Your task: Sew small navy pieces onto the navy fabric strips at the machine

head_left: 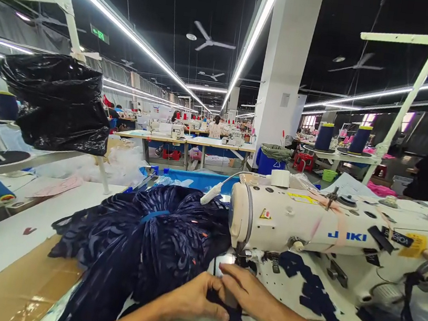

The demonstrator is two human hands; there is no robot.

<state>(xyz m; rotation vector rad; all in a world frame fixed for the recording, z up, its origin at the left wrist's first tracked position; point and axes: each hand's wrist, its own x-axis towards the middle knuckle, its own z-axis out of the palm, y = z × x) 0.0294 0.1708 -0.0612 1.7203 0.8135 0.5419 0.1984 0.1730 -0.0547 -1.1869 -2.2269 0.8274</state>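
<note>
Head-worn view from close above the hands (pixel 221 294), facing forward and down across the sewing machine (pixel 309 221).

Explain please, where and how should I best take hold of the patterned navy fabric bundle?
Probably best at the blue band, grip coming from above and the left: there the patterned navy fabric bundle is gathered narrow and its top lies uncovered, while the folds fan out loosely around it and the sewing machine stands close on the right.
</note>
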